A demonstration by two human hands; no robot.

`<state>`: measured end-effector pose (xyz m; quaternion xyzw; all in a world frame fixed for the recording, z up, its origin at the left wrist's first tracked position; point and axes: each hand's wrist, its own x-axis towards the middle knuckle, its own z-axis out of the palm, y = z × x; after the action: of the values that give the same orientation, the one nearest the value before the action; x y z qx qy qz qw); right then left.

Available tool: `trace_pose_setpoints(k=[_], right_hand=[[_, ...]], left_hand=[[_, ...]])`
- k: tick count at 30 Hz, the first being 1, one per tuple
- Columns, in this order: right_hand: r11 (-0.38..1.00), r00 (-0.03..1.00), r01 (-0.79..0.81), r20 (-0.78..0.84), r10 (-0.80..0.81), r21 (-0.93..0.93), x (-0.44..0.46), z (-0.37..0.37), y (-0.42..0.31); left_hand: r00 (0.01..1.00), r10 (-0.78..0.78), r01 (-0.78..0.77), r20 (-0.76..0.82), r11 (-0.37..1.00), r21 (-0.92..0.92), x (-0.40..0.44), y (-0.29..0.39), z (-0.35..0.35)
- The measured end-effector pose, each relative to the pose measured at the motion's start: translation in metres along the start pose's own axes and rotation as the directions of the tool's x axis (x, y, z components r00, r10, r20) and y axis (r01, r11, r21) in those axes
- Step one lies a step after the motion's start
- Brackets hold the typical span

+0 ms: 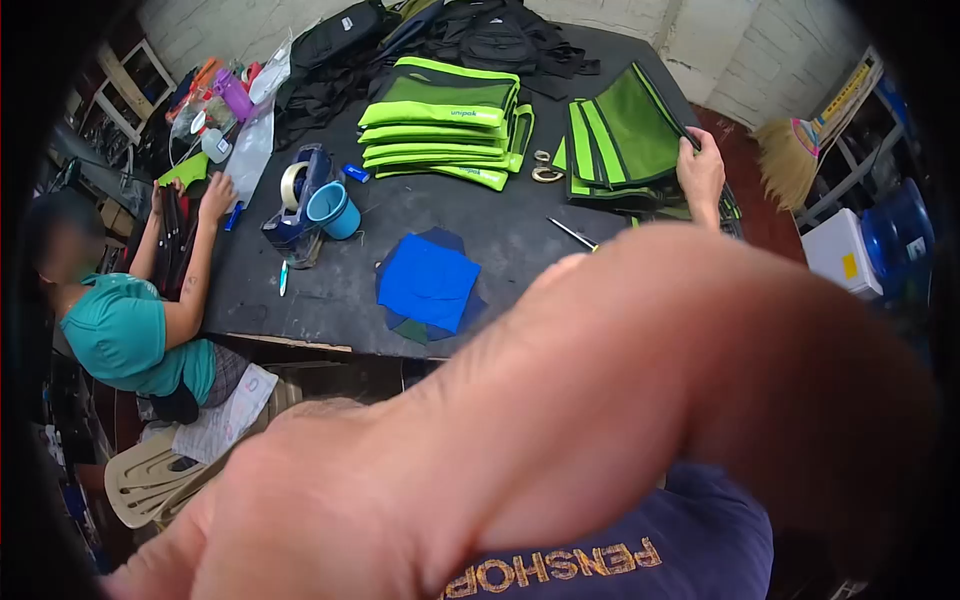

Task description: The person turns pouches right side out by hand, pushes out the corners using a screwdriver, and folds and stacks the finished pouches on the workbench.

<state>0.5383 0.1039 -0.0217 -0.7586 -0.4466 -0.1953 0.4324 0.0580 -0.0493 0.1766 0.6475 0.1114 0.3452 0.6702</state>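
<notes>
At the right of the table, my right hand [702,168] grips the edge of a dark green mesh pouch [640,130] with lime trim, lying among similar pieces. Very near the lens, blurred skin of what seems to be my left hand [600,350] and arm spans the lower view; its fingers cannot be made out. Left of the mesh pieces are a brass-coloured pair of scissor handles [545,171] and a stack of lime-edged pouches [440,125]. A thin pointed tool [572,233] lies partly hidden behind the skin.
Blue cloth pieces [430,283], a blue cup [334,212] and a tape dispenser [297,200] are on the black table [330,300]. Black bags [490,40] lie at the back. At the left, a co-worker [120,330] handles dark material. A broom [790,155] stands right.
</notes>
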Motion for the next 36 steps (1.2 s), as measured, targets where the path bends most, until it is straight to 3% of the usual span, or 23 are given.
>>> trace_pose_setpoints(k=[1, 4, 5, 7, 8, 9, 10, 11, 12, 14, 18, 20, 21, 22, 23, 24, 26, 28, 29, 32, 34, 36], right_hand=[[1.0, 1.0, -0.002, -0.008, 0.002, -0.003, 0.003, -0.005, 0.0], [0.939, 0.991, -0.13, 0.047, 0.122, 0.317, 0.001, -0.021, -0.024], [0.94, 0.992, -0.124, 0.042, 0.117, 0.317, 0.002, -0.026, -0.032], [0.623, 0.973, -0.229, 0.151, 0.176, 0.748, -0.007, -0.026, -0.03], [0.389, 0.962, -0.264, 0.214, 0.169, 0.882, -0.009, -0.03, -0.036], [0.391, 0.961, -0.267, 0.215, 0.171, 0.881, -0.017, -0.038, -0.047], [0.304, 0.951, -0.301, 0.259, 0.171, 0.904, -0.023, -0.047, -0.063], [0.213, 0.938, -0.337, 0.306, 0.165, 0.917, -0.032, -0.057, -0.08], [0.119, 0.922, -0.374, 0.355, 0.155, 0.92, -0.044, -0.064, -0.096], [0.058, 0.899, -0.421, 0.408, 0.16, 0.905, -0.073, -0.073, -0.126], [-0.069, 0.828, -0.541, 0.546, 0.128, 0.838, -0.132, -0.066, -0.16], [0.158, 0.762, -0.647, 0.631, 0.146, 0.746, -0.167, -0.059, -0.171], [0.164, 0.762, -0.647, 0.628, 0.157, 0.745, -0.185, -0.056, -0.173], [0.252, 0.767, -0.618, 0.641, -0.012, 0.745, -0.202, -0.053, -0.174], [0.33, 0.74, -0.575, 0.648, -0.182, 0.749, -0.21, -0.051, -0.173], [0.331, 0.74, -0.576, 0.649, -0.177, 0.748, -0.208, -0.052, -0.167], [0.741, 0.855, -0.269, 0.506, -0.111, 0.616, -0.196, -0.06, -0.138], [0.955, 0.921, -0.03, 0.38, -0.089, 0.296, -0.181, -0.071, -0.111], [0.992, 0.94, 0.035, 0.332, -0.073, 0.117, -0.171, -0.078, -0.097], [0.997, 0.936, 0.053, 0.345, -0.07, 0.06, -0.154, -0.078, -0.054], [0.995, 0.814, -0.069, 0.572, 0.1, -0.077, -0.15, -0.072, -0.047], [0.998, 0.787, -0.042, 0.613, 0.063, -0.048, -0.141, -0.066, -0.05]], left_hand=[[1.0, 0.003, -0.003, 0.008, 1.0, 0.0, 0.001, 0.006, 0.007], [0.962, -0.093, 0.181, -0.258, 0.921, 0.344, -0.002, 0.032, 0.029], [0.963, -0.087, 0.175, -0.257, 0.923, 0.343, -0.003, 0.026, 0.013], [0.943, -0.185, 0.244, -0.278, 0.95, 0.197, 0.003, -0.005, -0.045], [0.832, 0.549, -0.541, 0.079, 0.835, -0.103, 0.031, -0.04, -0.032], [0.89, 0.455, -0.447, 0.02, 0.882, -0.148, 0.036, -0.042, -0.041], [0.933, 0.357, -0.356, -0.031, 0.914, -0.194, 0.041, -0.044, -0.051], [0.946, 0.251, -0.281, -0.204, 0.95, -0.136, 0.051, -0.066, -0.06], [0.915, 0.142, -0.191, -0.378, 0.977, -0.093, 0.057, -0.098, -0.071], [0.858, 0.041, -0.032, -0.512, 0.999, 0.025, 0.053, -0.153, -0.09], [0.901, -0.056, 0.019, -0.431, 0.996, -0.088, 0.027, -0.196, -0.067], [0.81, -0.026, -0.098, -0.586, 0.979, -0.18, 0.022, -0.21, -0.066], [0.754, -0.018, -0.164, -0.656, 0.963, -0.215, 0.021, -0.216, -0.066], [0.759, -0.023, -0.161, -0.65, 0.962, -0.222, 0.02, -0.221, -0.074], [0.683, -0.019, -0.199, -0.73, 0.957, -0.211, 0.016, -0.223, -0.089], [0.595, -0.018, -0.235, -0.803, 0.952, -0.196, 0.012, -0.222, -0.103], [0.576, 0.029, -0.241, -0.817, 0.961, -0.136, 0.002, -0.21, -0.126], [0.553, 0.076, -0.247, -0.83, 0.966, -0.076, -0.002, -0.193, -0.133], [0.585, 0.125, -0.211, -0.801, 0.977, -0.001, -0.001, -0.179, -0.133], [0.623, 0.241, -0.153, -0.744, 0.97, 0.187, 0.002, -0.156, -0.139], [0.644, 0.257, -0.092, -0.72, 0.961, 0.261, 0.01, -0.154, -0.143], [0.643, 0.282, -0.07, -0.712, 0.948, 0.312, 0.018, -0.146, -0.148]])
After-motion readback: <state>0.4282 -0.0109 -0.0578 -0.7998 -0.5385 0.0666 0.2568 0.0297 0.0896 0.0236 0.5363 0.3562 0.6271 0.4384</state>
